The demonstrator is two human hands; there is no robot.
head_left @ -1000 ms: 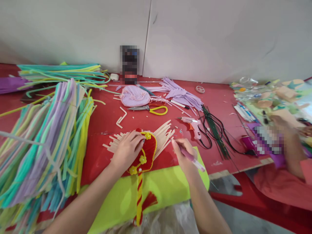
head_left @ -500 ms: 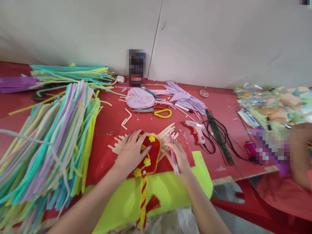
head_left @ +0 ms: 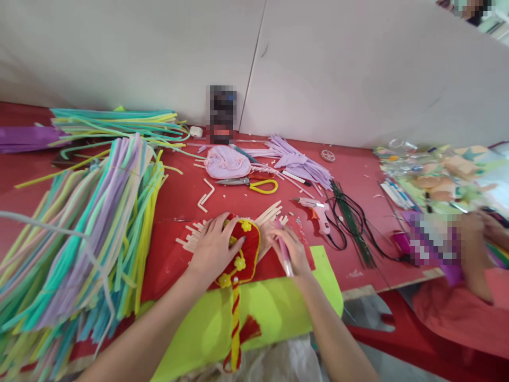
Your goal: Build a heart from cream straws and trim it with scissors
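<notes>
My left hand (head_left: pixel 214 241) lies with fingers spread over a red hand fan (head_left: pixel 248 246), which has yellow edging and small yellow flowers. The fan's red-and-yellow twisted handle (head_left: pixel 235 323) points toward me, beside a red tassel (head_left: pixel 250 328). Just right of the fan, my right hand (head_left: pixel 294 249) is closed around a pink pen (head_left: pixel 284 246); its tip is hidden by my fingers. Cream-coloured pipe cleaner pieces (head_left: pixel 268 212) lie under and around both hands on a red sheet (head_left: pixel 163 265). Below that is a lime-green sheet (head_left: pixel 278 307).
Bundled pastel pipe cleaners (head_left: pixel 87 228) fill the left. Yellow-handled scissors (head_left: pixel 248 184), a lilac bundle (head_left: pixel 304 162) and a pink glue gun (head_left: pixel 316 212) with a black cord lie beyond my hands. At right, a co-worker's arm (head_left: pixel 475 260) reaches over the red table (head_left: pixel 358 159).
The view has turned slightly to the right. The pen in my right hand has shifted its tilt a little. My left hand stays on the fan.
</notes>
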